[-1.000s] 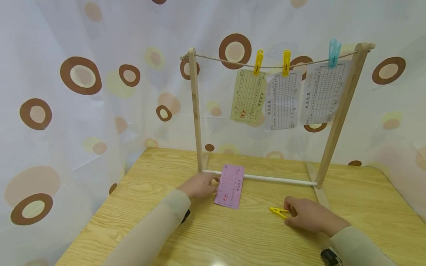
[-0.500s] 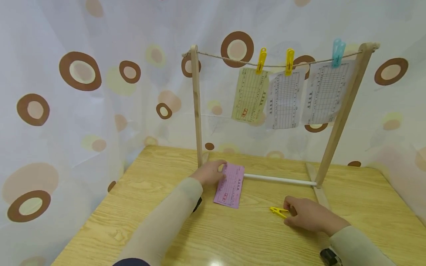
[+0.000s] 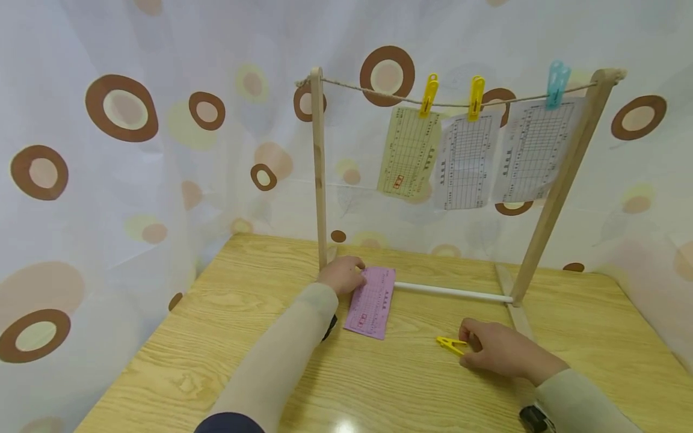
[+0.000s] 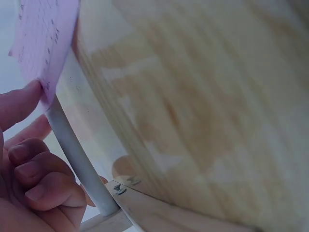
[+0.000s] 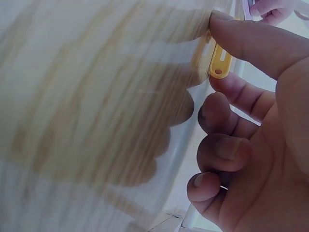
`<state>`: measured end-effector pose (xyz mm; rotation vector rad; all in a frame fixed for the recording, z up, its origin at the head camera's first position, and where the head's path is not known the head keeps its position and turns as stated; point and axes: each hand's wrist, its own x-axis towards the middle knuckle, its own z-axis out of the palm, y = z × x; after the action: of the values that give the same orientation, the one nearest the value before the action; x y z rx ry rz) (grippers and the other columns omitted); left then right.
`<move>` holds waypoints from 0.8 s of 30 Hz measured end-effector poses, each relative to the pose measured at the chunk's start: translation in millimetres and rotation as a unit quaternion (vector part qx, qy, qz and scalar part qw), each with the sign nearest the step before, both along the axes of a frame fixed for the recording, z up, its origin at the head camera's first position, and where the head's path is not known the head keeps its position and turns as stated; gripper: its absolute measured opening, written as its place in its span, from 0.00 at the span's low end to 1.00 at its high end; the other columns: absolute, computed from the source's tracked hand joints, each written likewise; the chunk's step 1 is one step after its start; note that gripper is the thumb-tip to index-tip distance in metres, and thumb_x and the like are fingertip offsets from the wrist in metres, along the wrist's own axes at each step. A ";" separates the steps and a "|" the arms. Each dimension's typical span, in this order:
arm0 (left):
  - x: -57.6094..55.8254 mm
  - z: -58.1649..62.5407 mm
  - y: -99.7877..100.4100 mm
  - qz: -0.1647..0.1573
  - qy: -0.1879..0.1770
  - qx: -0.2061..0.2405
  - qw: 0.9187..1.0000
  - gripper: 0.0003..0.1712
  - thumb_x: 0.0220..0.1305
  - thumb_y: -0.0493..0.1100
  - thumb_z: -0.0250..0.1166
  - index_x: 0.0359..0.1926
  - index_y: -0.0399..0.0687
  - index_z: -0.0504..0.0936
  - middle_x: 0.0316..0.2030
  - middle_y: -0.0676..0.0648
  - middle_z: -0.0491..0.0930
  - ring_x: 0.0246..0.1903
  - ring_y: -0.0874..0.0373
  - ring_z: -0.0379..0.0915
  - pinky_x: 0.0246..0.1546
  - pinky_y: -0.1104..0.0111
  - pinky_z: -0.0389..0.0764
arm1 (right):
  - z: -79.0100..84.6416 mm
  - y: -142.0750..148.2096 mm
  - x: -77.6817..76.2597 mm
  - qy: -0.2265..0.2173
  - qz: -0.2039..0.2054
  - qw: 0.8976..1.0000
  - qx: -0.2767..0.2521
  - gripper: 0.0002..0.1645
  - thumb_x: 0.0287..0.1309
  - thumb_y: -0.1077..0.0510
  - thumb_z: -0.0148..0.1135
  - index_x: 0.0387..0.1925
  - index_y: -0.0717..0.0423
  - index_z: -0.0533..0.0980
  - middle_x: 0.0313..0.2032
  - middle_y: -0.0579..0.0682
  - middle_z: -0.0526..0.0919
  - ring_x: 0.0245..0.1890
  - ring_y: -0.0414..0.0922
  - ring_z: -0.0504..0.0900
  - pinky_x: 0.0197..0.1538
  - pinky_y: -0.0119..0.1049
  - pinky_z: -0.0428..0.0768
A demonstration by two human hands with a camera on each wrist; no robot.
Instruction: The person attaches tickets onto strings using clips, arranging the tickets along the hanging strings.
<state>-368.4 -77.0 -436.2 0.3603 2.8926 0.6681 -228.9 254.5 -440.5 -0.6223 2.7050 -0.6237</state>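
A pink printed paper slip [image 3: 370,304] lies over the white crossbar of the wooden frame. My left hand [image 3: 342,275] is at the slip's upper left side; in the left wrist view the thumb and index finger pinch the corner of the pink slip [image 4: 48,43], the other fingers curled below. My right hand [image 3: 500,349] rests low over the table and holds a yellow clothespin [image 3: 452,344] by its handle end between thumb and index finger. The right wrist view shows one handle of this clothespin [image 5: 220,63] between those fingertips.
A rope [image 3: 373,93] spans the wooden frame [image 3: 319,174]. From it hang a yellow slip [image 3: 409,153] and two white slips [image 3: 467,162], held by two yellow clothespins [image 3: 429,96] and a blue one [image 3: 557,84]. The white crossbar [image 3: 455,292] runs low between the posts.
My left hand has moved from beside the pink slip up and right to its upper corner and now pinches it. The right hand stays put with its clothespin.
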 end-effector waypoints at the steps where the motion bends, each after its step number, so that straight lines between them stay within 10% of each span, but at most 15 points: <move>1: -0.3 0.1 0.3 0.004 -0.002 0.000 1.000 0.21 0.67 0.48 0.67 0.60 0.53 0.82 0.58 0.50 0.81 0.54 0.52 0.78 0.55 0.56 0.76 | -0.1 0.0 0.0 0.002 0.000 1.000 0.001 0.21 0.58 0.43 0.73 0.41 0.48 0.72 0.25 0.42 0.72 0.21 0.37 0.67 0.29 0.36 0.68; 10: 3.3 5.6 0.6 0.017 -0.001 -0.012 1.000 0.12 0.65 0.50 0.70 0.43 0.49 0.86 0.35 0.54 0.82 0.33 0.57 0.75 0.37 0.62 0.77 | -1.1 -3.3 0.4 0.035 0.004 0.999 -0.009 0.14 0.56 0.55 0.69 0.40 0.48 0.72 0.25 0.41 0.71 0.21 0.36 0.66 0.28 0.34 0.66; 24: 3.6 6.9 2.3 0.010 0.039 -0.009 0.999 0.07 0.70 0.46 0.65 0.41 0.49 0.85 0.39 0.52 0.83 0.35 0.56 0.75 0.41 0.60 0.77 | 16.9 -0.2 0.2 0.043 0.013 0.990 -0.131 0.10 0.67 0.53 0.66 0.46 0.47 0.74 0.26 0.45 0.69 0.21 0.36 0.65 0.26 0.35 0.67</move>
<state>-364.8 -74.6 -429.3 0.3623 2.9774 0.6461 -228.8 254.3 -423.7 -0.7625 2.7103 -0.9783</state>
